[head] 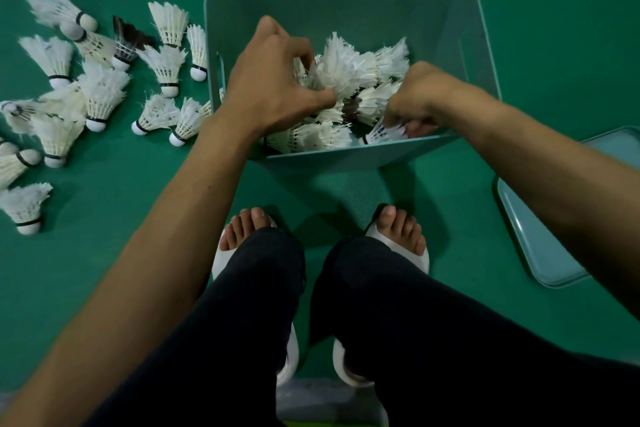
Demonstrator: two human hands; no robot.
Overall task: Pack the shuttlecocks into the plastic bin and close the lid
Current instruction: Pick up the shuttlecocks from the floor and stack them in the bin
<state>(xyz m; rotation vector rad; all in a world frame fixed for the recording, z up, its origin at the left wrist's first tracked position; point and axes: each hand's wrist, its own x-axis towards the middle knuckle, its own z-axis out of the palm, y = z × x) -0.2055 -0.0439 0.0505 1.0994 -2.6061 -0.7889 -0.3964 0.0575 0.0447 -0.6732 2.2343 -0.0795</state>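
In the bin, left hand and right hand grip shuttlecocks.

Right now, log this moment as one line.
left hand: grips white feather shuttlecocks inside teal plastic bin | right hand: pinches one shuttlecock | loose shuttlecocks: green floor, left of bin | flat teal lid: off, floor right

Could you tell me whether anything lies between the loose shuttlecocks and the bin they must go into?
Nothing visible does. The loose shuttlecocks lie on the floor left of the open bin; its lid lies apart, to the right. The left hand and right hand grip packed shuttlecocks inside it.
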